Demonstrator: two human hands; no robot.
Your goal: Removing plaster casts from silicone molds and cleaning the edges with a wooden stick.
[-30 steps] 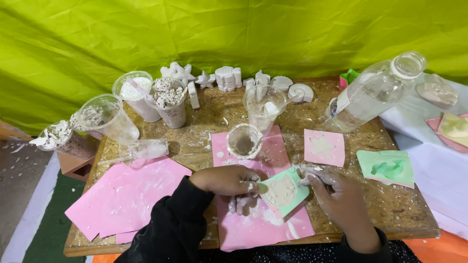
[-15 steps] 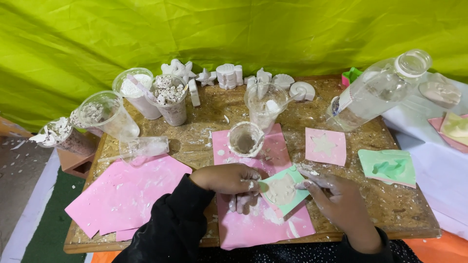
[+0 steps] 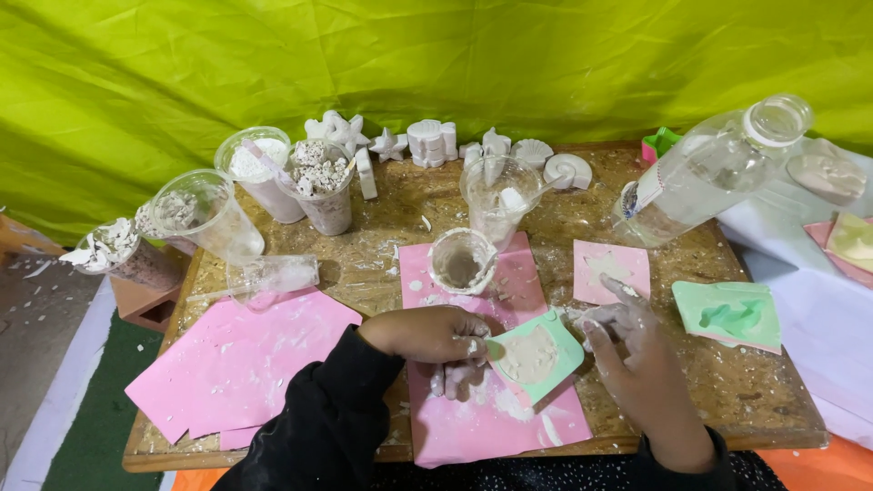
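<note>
Holding a small green silicone mould (image 3: 535,353), the left hand (image 3: 435,338) has its fingers curled round the mould's left edge, thumb on top, plaster dust on the knuckles. Mould is tilted a bit, filled w/ pale wet plaster, and sits over the middle pink sheet (image 3: 491,418) at the front of the wooden board (image 3: 764,391). Right hand (image 3: 637,350) is just beside the mould's right edge, fingers loosely bent and white w/ plaster; can't tell whether the fingertips grip anything or actually touch the mould.

Behind the mould on the same pink sheet: a small clear cup (image 3: 462,260) w/ grey plaster residue. Right of it, a pink square mould (image 3: 611,270), then a second green mould (image 3: 732,315) near the board's edge. A clear plastic bottle (image 3: 705,173) leans at back right. At left, a bigger pink sheet (image 3: 241,364), a tipped-over cup (image 3: 268,273), plus several cups of white plaster bits (image 3: 320,177). White plaster figures (image 3: 427,141), stars and shells, line the back edge against the lime-green cloth (image 3: 436,55).
</note>
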